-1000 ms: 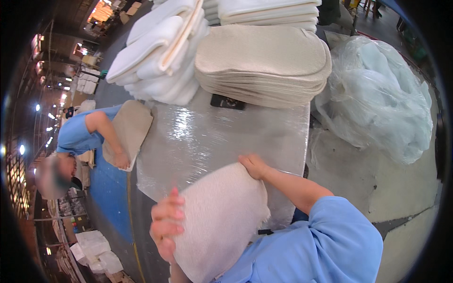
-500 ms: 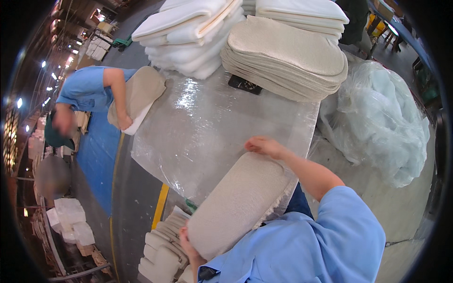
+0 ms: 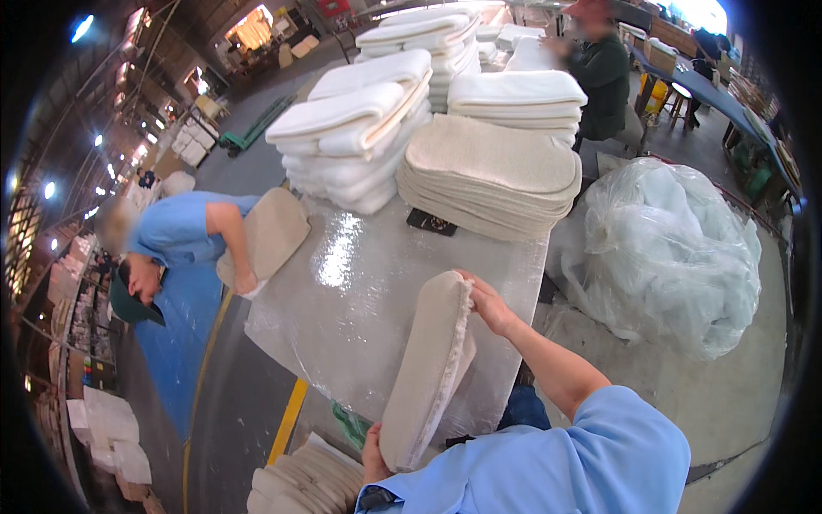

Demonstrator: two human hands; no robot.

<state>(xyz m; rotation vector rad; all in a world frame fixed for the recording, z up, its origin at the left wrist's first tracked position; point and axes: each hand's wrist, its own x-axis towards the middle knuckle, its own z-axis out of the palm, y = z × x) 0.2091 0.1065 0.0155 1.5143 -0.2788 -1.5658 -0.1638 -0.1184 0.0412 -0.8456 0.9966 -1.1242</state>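
A long beige fabric pad (image 3: 419, 368) with rounded ends and a fluffy white edge is tilted up between my hands, over the near edge of the plastic-covered table (image 3: 368, 291). My right hand (image 3: 488, 307) is closed on the pad's far end, fingers at the fluffy edge. At the near end my left hand (image 3: 374, 454) grips the lower corner, its fingers partly hidden. Farther back lies a neat stack of similar beige pads (image 3: 488, 176), with a small dark flat object (image 3: 431, 222) by its near left edge.
Folded white fleece stacks (image 3: 351, 128) stand behind. At left a co-worker (image 3: 193, 231) handles another beige pad (image 3: 270, 227); a person in dark clothes (image 3: 604, 90) stands at the back. A plastic-wrapped bundle (image 3: 672, 248) sits right; more beige pads (image 3: 304, 484) lie lower left.
The pad has turned from lying flat to tilted on edge, showing its fluffy rim. My right hand has gone from above its far end to gripping it. The view has tipped up.
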